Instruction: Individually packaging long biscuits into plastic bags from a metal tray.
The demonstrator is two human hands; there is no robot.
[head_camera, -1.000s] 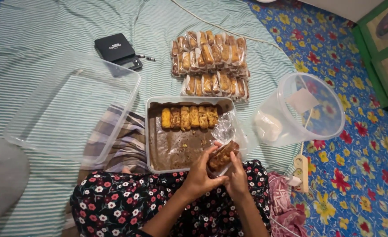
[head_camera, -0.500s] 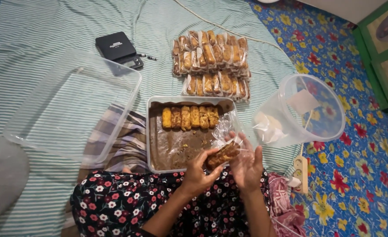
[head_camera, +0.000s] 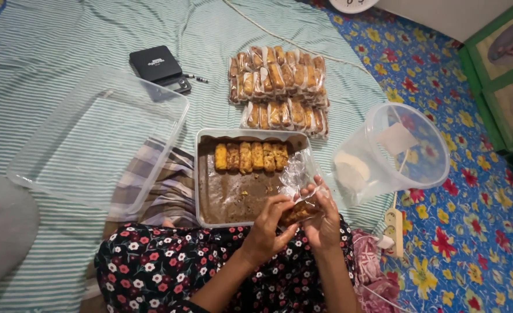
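Fried golden-brown pastry roll in its crinkly clear plastic wrapper [head_camera: 298, 210] sits between both my hands at the near right corner of the tray, just above my lap. Going from biggest to smallest around it: the green-and-white striped bed sheet [head_camera: 65, 46] carries everything, with a blue flowered cloth [head_camera: 471, 232] on the right. On the left lies a large clear plastic storage box [head_camera: 97, 139]; on the right, tipped on its side, a clear round plastic tub [head_camera: 395, 153]. In the middle is the rectangular metal baking tray lined with brown paper [head_camera: 233, 194], with a short row of bare golden rolls [head_camera: 250, 156] along its far edge. Beyond it lies the stack of already wrapped rolls [head_camera: 279, 87], and far left of that a small black flat box [head_camera: 155, 64].

My left hand [head_camera: 267, 223] pinches the near end of the roll, fingers narrow and closed on it. My right hand [head_camera: 321, 217] cups the other side, fingers curled around the wrapper and closed on it.

I judge the roll light, crisp and easily crushed, and the film thin and slippery. It seems best held lightly across its middle, along the sides, with the loose film taken at its edge rather than squeezing the ends.
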